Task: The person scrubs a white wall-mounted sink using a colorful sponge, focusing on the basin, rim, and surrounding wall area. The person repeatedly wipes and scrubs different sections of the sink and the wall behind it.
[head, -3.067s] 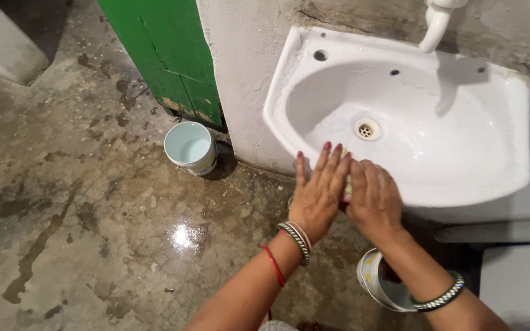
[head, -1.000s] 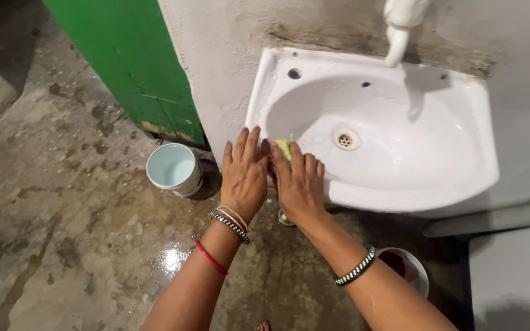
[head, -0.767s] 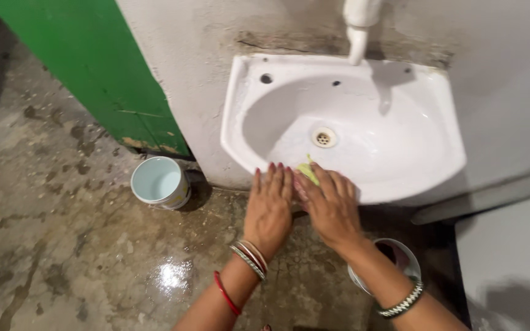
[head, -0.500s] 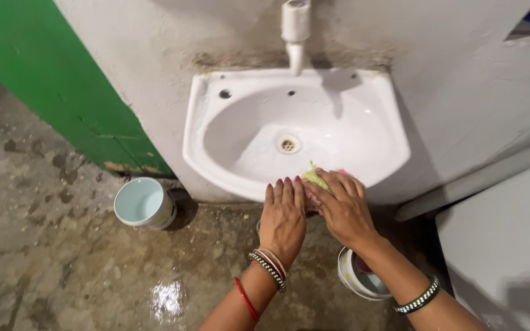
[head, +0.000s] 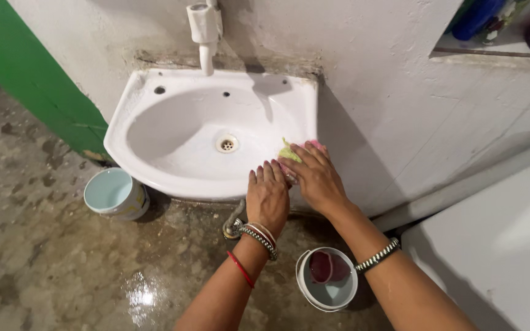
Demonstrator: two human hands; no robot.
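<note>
— Pressing down with the right hand (head: 317, 178), the person has a yellow-green and pink scrub pad (head: 291, 152) against the front right rim of the white washbasin (head: 154, 132). Half a second back the pad sat at the middle of the front rim; it has slid along to the right corner, beside the grey wall (head: 387, 104)

— And the other hand?

— Left hand (head: 267, 197) lies flat on the front edge just beside the right one, fingers (head: 264, 178) together and stretched out, gripping nothing. The right fingers (head: 305, 160) are spread over the pad and hold it to the porcelain; whether they curl round it I cannot tell

— What does the shift say about the wiping?

— Three seconds ago both hands were on the front rim further left, so I judge that the front edge has been covered from left to right and that the right end is the part now under the pad. The bowl around the drain (head: 227, 144) looks clean

— Anything near?

— A white tap (head: 203, 30) on the wall above the basin, a pale blue tub (head: 115, 193) on the wet concrete floor (head: 44, 263) to the left, a white bucket (head: 326, 285) with a dark red mug (head: 321, 266) inside below the right forearm, and a green door (head: 26, 67) at far left
</note>
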